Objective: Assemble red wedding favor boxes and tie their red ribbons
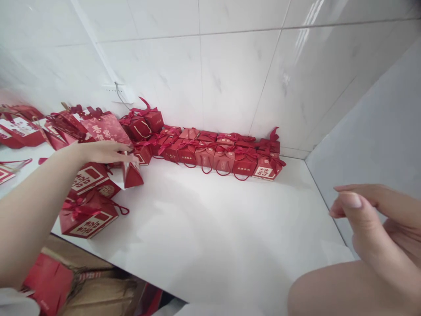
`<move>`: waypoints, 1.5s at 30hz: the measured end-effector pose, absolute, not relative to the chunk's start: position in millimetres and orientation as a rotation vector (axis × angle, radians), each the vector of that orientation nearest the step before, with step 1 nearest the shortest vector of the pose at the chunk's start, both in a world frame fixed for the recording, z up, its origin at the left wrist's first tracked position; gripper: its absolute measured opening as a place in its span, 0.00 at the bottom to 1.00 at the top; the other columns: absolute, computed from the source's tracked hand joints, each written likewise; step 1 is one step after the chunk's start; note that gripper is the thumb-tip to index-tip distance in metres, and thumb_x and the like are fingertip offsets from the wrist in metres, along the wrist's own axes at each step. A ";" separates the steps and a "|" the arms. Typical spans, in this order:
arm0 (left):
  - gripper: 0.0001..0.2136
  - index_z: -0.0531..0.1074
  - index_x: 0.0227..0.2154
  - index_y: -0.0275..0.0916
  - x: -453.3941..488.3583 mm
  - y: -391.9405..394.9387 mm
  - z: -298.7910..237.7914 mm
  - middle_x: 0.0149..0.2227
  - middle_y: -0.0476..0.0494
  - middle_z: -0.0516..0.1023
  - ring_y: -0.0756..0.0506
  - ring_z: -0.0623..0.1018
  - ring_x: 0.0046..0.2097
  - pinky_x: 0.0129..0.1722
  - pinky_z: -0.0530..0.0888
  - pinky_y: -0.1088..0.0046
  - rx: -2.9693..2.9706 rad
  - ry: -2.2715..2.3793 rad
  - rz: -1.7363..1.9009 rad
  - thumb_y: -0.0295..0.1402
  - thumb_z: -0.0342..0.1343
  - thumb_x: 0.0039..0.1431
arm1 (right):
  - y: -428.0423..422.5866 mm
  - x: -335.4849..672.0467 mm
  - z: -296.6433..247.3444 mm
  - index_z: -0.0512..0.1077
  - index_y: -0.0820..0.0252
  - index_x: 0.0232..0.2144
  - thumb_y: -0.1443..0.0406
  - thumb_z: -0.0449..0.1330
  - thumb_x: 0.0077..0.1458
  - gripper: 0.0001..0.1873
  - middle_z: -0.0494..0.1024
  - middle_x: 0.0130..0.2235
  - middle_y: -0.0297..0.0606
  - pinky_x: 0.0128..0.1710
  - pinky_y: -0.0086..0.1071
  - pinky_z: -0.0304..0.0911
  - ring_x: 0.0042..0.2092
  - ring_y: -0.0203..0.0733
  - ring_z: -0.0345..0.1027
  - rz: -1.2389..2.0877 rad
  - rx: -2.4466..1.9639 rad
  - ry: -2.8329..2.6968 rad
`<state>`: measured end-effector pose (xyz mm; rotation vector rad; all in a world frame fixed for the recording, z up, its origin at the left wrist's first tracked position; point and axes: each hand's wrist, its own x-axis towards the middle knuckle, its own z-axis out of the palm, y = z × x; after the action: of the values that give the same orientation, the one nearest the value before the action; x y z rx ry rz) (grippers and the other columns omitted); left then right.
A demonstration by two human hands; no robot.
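My left hand (107, 152) reaches over a crowd of red gift boxes. Its fingertips grip the top of a small red gift box (133, 174) with a triangular side, tilted at the table. The thumb is hidden. Just below the forearm are two larger red gift boxes with cream character panels; the nearer gift box (87, 217) has a ribbon bow and a cord loop. At the right edge, my right hand (378, 224) hovers with its fingers curled and the thumb against the index finger, nothing visible in it.
Two rows of red ribbon-tied boxes (205, 156) line the tiled wall (230, 79) on the white table (210, 228). Red gift bags (62, 127) crowd the left. A grey panel (371, 123) bounds the right side. Brown cardboard (98, 294) lies below the front edge.
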<state>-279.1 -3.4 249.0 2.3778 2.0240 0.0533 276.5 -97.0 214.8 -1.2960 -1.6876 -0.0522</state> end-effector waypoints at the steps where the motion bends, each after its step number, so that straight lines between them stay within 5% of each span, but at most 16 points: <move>1: 0.41 0.71 0.54 0.30 -261.9 -8.2 252.8 0.54 0.37 0.75 0.33 0.71 0.59 0.59 0.65 0.55 2.161 2.092 -0.167 0.63 0.52 0.52 | -96.9 275.6 215.4 0.70 0.58 0.21 0.54 0.58 0.59 0.19 0.72 0.21 0.37 0.22 0.36 0.47 0.19 0.34 0.57 -0.043 -1.323 -1.652; 4: 0.39 0.52 0.67 0.43 -207.1 -19.6 258.3 0.69 0.42 0.53 0.35 0.60 0.67 0.64 0.58 0.56 2.042 1.968 -0.345 0.58 0.51 0.59 | -97.3 273.7 216.0 0.69 0.58 0.19 0.52 0.58 0.58 0.21 0.72 0.21 0.37 0.21 0.35 0.48 0.19 0.34 0.57 -0.049 -1.332 -1.648; 8: 0.36 0.47 0.69 0.49 -143.9 -22.8 254.4 0.70 0.49 0.47 0.39 0.53 0.70 0.68 0.50 0.62 2.290 1.676 -0.302 0.53 0.51 0.62 | -98.1 276.3 214.2 0.70 0.58 0.21 0.56 0.59 0.60 0.18 0.75 0.24 0.37 0.24 0.33 0.54 0.24 0.35 0.64 -0.118 -1.220 -1.710; 11: 0.37 0.46 0.69 0.50 -107.4 -17.2 254.7 0.71 0.49 0.44 0.38 0.49 0.71 0.69 0.46 0.62 2.384 1.487 -0.313 0.51 0.53 0.61 | -93.8 278.4 212.4 0.68 0.57 0.21 0.59 0.60 0.61 0.17 0.71 0.21 0.32 0.24 0.31 0.55 0.22 0.33 0.60 -0.109 -1.166 -1.762; 14: 0.39 0.48 0.68 0.51 -75.5 -10.7 263.0 0.71 0.49 0.46 0.36 0.50 0.70 0.68 0.50 0.60 2.395 1.359 -0.248 0.52 0.57 0.58 | -80.9 275.5 210.8 0.70 0.56 0.25 0.58 0.59 0.62 0.14 0.72 0.24 0.31 0.27 0.30 0.59 0.24 0.34 0.63 -0.007 -1.167 -1.811; 16: 0.39 0.52 0.67 0.51 -56.2 -9.4 268.0 0.70 0.49 0.51 0.35 0.53 0.69 0.67 0.56 0.61 2.405 1.301 -0.062 0.51 0.60 0.55 | -69.1 271.1 208.9 0.73 0.55 0.38 0.56 0.59 0.61 0.10 0.78 0.37 0.36 0.38 0.33 0.65 0.38 0.41 0.72 0.071 -1.153 -1.842; 18: 0.37 0.56 0.66 0.52 -39.2 -11.4 267.8 0.68 0.50 0.57 0.36 0.59 0.67 0.63 0.64 0.64 2.406 1.227 0.203 0.48 0.63 0.54 | -57.9 266.4 206.3 0.68 0.54 0.52 0.54 0.60 0.60 0.21 0.74 0.53 0.41 0.48 0.39 0.66 0.52 0.49 0.69 0.168 -1.140 -1.902; 20: 0.34 0.60 0.64 0.52 -24.8 -15.6 260.9 0.65 0.50 0.62 0.37 0.65 0.64 0.58 0.70 0.66 2.388 1.121 0.419 0.45 0.63 0.55 | -49.4 262.5 203.5 0.64 0.52 0.58 0.53 0.60 0.60 0.27 0.70 0.58 0.42 0.51 0.42 0.66 0.55 0.51 0.67 0.320 -1.126 -1.977; 28: 0.19 0.71 0.56 0.46 -0.6 -12.4 202.6 0.54 0.46 0.76 0.43 0.76 0.55 0.53 0.74 0.72 2.224 0.913 0.838 0.35 0.58 0.62 | -34.2 249.0 197.3 0.73 0.51 0.42 0.61 0.56 0.64 0.07 0.79 0.43 0.31 0.31 0.29 0.63 0.38 0.37 0.72 0.652 -1.088 -2.181; 34: 0.09 0.80 0.42 0.43 -6.4 1.0 165.3 0.44 0.47 0.82 0.43 0.80 0.47 0.46 0.77 0.73 2.206 1.103 0.854 0.35 0.58 0.61 | -18.2 239.9 182.7 0.77 0.54 0.35 0.66 0.55 0.62 0.09 0.80 0.35 0.35 0.34 0.32 0.62 0.36 0.41 0.72 0.638 -1.254 -2.302; 45: 0.11 0.81 0.41 0.50 -0.7 -9.1 156.6 0.42 0.54 0.82 0.45 0.81 0.41 0.39 0.74 0.71 2.476 1.258 0.676 0.39 0.53 0.65 | -19.9 243.5 180.6 0.79 0.53 0.32 0.69 0.55 0.58 0.12 0.78 0.29 0.35 0.33 0.34 0.62 0.34 0.43 0.72 0.557 -1.376 -2.231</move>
<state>-0.7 -9.1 156.6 2.4761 1.2585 0.6759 243.5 -19.9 180.6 -1.3760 -2.2313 0.5571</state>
